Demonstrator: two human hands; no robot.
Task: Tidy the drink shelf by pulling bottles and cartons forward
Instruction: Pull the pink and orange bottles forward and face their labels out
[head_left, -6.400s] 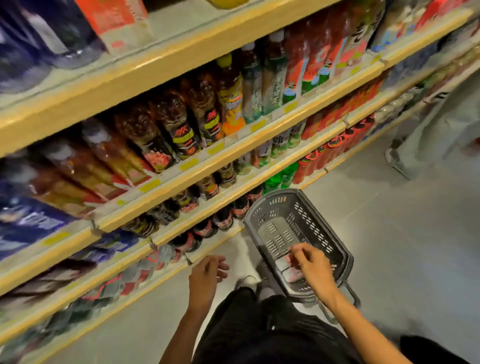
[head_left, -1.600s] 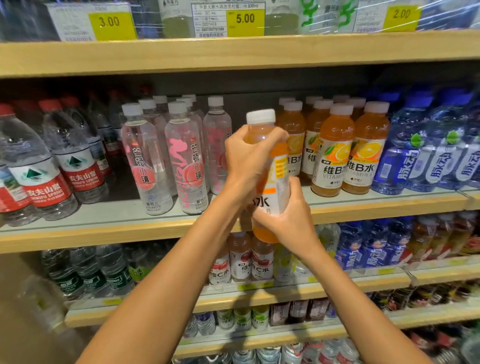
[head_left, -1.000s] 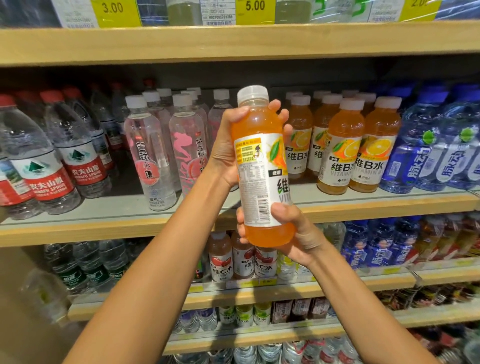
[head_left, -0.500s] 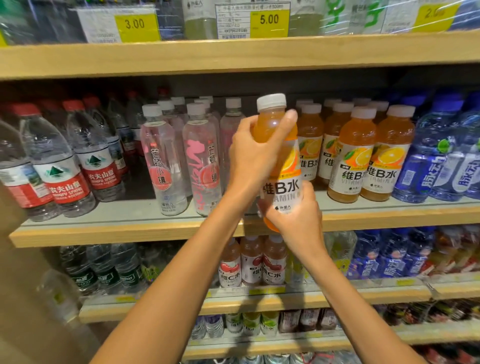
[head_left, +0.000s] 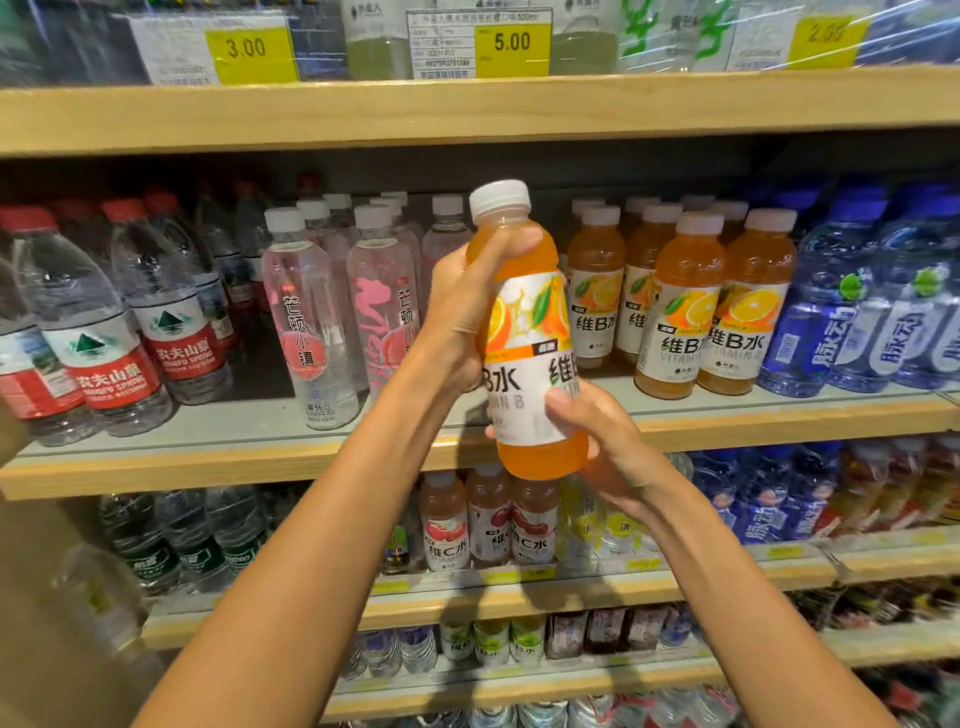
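I hold an orange vitamin drink bottle (head_left: 530, 332) with a white cap upright in front of the middle shelf (head_left: 260, 462). My left hand (head_left: 462, 317) grips its upper half from the left, thumb across the neck. My right hand (head_left: 602, 441) holds its lower part from the right and below. The bottle is off the shelf, in front of a gap between pink-labelled clear bottles (head_left: 311, 322) and a row of the same orange bottles (head_left: 722, 306).
Red-labelled water bottles (head_left: 104, 338) stand at the shelf's left, blue bottles (head_left: 857, 312) at its right. A shelf with yellow price tags (head_left: 511, 49) runs above. Lower shelves hold small red-labelled bottles (head_left: 488, 519) and more drinks.
The bottle has turned in my hands so its orange front label faces me more, and it sits slightly lower and nearer. Both hands keep hold of it.
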